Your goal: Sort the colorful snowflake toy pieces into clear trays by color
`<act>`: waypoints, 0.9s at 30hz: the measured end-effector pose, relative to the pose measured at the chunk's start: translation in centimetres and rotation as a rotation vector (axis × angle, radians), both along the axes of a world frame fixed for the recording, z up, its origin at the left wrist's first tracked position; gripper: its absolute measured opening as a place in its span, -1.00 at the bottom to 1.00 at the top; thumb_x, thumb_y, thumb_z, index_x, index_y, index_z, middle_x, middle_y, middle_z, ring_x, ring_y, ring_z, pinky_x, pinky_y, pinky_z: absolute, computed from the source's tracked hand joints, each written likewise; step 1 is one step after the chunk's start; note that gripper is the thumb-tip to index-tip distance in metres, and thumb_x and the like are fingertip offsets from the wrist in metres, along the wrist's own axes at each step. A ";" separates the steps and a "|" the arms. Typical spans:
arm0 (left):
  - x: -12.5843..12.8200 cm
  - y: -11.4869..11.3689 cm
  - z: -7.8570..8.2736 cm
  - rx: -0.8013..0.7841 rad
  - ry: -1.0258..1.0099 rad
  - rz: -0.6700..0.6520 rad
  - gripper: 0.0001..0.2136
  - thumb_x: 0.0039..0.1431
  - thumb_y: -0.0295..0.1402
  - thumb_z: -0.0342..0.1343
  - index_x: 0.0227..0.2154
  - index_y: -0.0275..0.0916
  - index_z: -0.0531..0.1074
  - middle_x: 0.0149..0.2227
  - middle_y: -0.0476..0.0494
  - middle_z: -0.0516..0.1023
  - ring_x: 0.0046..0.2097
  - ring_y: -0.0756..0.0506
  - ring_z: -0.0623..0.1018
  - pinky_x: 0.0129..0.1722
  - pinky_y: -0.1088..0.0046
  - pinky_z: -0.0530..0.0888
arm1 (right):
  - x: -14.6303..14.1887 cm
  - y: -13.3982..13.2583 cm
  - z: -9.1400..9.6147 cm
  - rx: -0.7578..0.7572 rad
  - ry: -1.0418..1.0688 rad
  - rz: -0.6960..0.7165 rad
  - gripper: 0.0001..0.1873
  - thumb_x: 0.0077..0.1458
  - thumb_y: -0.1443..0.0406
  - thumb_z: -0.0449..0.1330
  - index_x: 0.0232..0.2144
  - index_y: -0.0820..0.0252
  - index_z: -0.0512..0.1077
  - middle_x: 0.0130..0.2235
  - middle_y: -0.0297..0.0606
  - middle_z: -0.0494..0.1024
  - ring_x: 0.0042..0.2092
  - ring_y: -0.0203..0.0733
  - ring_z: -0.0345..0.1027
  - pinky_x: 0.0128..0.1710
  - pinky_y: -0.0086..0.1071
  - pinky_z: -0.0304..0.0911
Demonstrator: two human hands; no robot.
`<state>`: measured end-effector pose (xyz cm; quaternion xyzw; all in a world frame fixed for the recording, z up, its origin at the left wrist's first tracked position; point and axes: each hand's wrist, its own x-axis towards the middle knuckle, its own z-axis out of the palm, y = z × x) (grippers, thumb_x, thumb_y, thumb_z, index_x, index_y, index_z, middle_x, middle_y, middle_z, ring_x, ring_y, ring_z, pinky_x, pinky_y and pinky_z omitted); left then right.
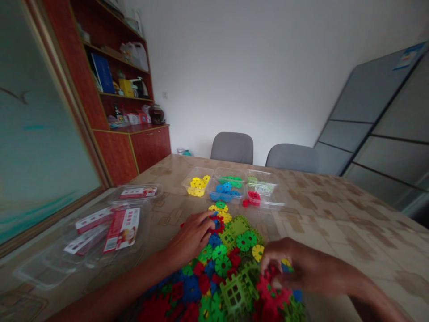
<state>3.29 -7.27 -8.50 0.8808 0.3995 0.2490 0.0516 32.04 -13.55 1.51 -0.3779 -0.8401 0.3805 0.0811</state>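
A mixed pile of plastic interlocking toy pieces lies on the table before me, with green notched discs (246, 241) and olive window-shaped squares (233, 294) among them. My left hand (191, 236) reaches over the pile's far left side, its fingers bent together at a red notched piece (219, 225) and a bit of blue. Whatever is between those fingertips is mostly hidden. On the right, my right hand (295, 264) is curled, thumb and fingers closed on a red piece (272, 286) at the pile's edge. A yellow disc (258, 253) lies beside its knuckles.
Behind the pile stand clear plastic boxes: one with yellow discs (198, 185), one with blue discs (225, 190) and green ones, one with red pieces (254, 197). Clear lids with red-and-white labels (122, 229) lie left. Two grey chairs (232, 147) stand beyond the table (335, 214).
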 end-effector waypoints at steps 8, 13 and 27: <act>-0.1 -0.2 0.9 -0.090 -0.013 -0.017 -0.95 0.14 -0.46 0.07 -0.34 -0.20 0.32 0.06 -0.19 0.38 0.14 -0.20 0.30 0.11 0.23 0.24 | -2.0 -1.6 -2.3 -0.103 -0.240 0.054 -0.69 -0.11 0.52 0.23 -0.26 0.19 0.52 -0.38 -0.33 0.55 -0.41 -0.34 0.36 -0.56 -0.61 0.07; -0.2 -0.2 0.8 -0.130 -0.015 -0.039 -0.97 0.17 -0.45 0.04 -0.35 -0.21 0.29 -0.07 -0.16 0.45 0.07 -0.20 0.35 0.07 0.22 0.24 | -1.0 -1.0 -2.5 0.121 -0.155 -0.105 -0.78 0.00 0.47 0.16 -0.28 0.15 0.47 -0.35 -0.33 0.49 -0.35 -0.30 0.35 -0.43 -0.52 0.16; -0.2 0.0 1.2 -0.143 -0.128 -0.021 -0.95 0.24 -0.36 -0.04 -0.32 -0.19 0.29 -0.18 -0.13 0.43 0.04 -0.17 0.36 0.03 0.27 0.31 | -1.6 -1.5 -2.2 0.072 -0.262 -0.061 -0.66 -0.10 0.37 0.30 -0.18 0.14 0.45 -0.20 -0.26 0.51 -0.21 -0.13 0.36 -0.28 -0.37 0.24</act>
